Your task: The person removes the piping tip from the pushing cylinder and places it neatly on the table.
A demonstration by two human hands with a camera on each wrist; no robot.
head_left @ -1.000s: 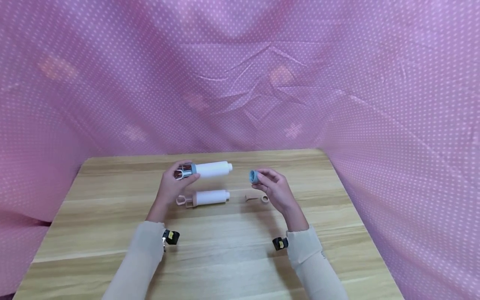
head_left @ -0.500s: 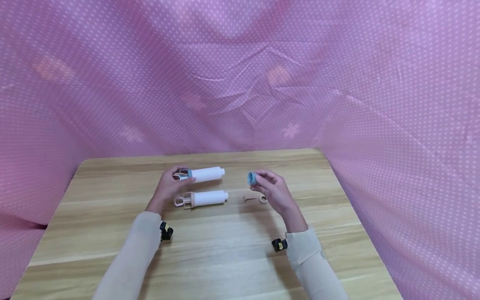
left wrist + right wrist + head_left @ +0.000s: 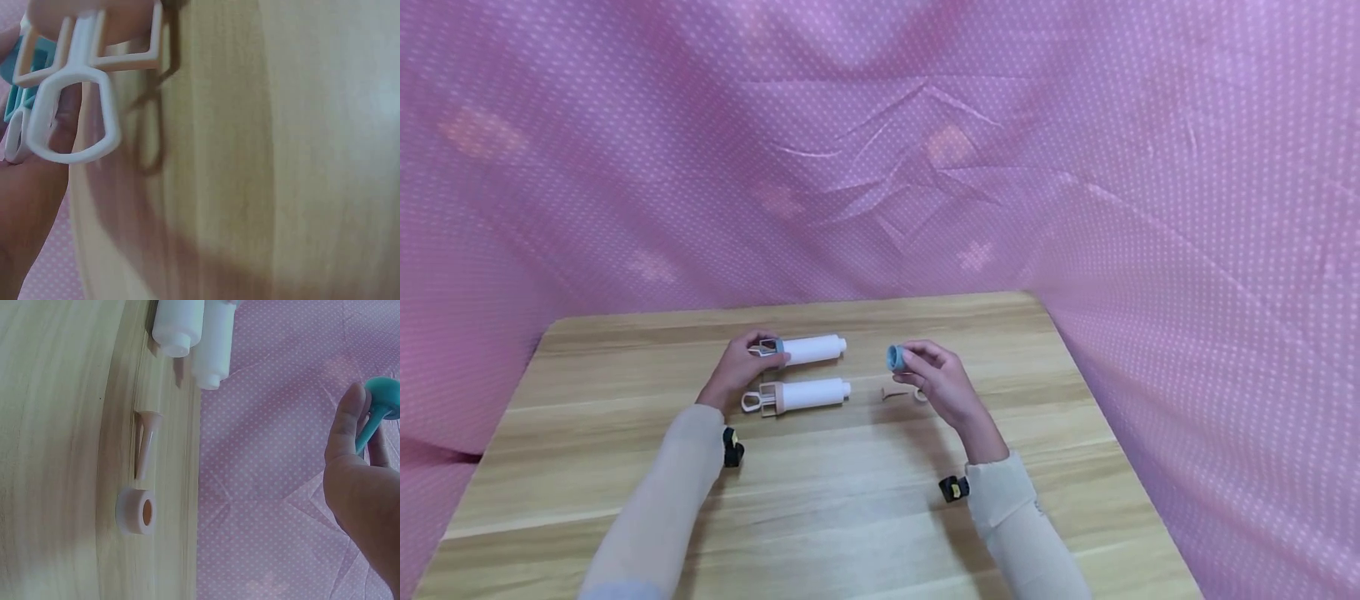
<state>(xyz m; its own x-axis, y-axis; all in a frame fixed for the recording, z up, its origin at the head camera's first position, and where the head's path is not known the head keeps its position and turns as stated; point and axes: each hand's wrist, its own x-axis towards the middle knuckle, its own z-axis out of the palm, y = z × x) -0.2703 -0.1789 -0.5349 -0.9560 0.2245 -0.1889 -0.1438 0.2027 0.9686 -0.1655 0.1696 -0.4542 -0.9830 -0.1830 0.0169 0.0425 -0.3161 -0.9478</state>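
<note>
My left hand (image 3: 733, 367) grips a white syringe (image 3: 814, 350) at its blue collar, with the thumb along the near side and the barrel pointing right. It lies low over the table, behind a similar syringe (image 3: 812, 393) with a peach collar. In the left wrist view the peach syringe's white loop handle (image 3: 112, 125) partly covers my left hand. My right hand (image 3: 951, 387) pinches a blue ring-shaped cap (image 3: 895, 358) in the air, its opening facing left. The right wrist view shows a teal cupped piece (image 3: 382, 394) with a thin stem running between those fingers.
Under my right hand lie a peach funnel-like piece (image 3: 147, 440) with a narrow stem and a peach ring (image 3: 134, 511). The wooden table (image 3: 865, 508) ends at a pink dotted cloth (image 3: 880, 183) at the back and sides.
My left hand has lowered the blue-collared syringe toward the table, nearer the peach one. My right hand stays raised with the blue cap, shifted slightly left as the view moves.
</note>
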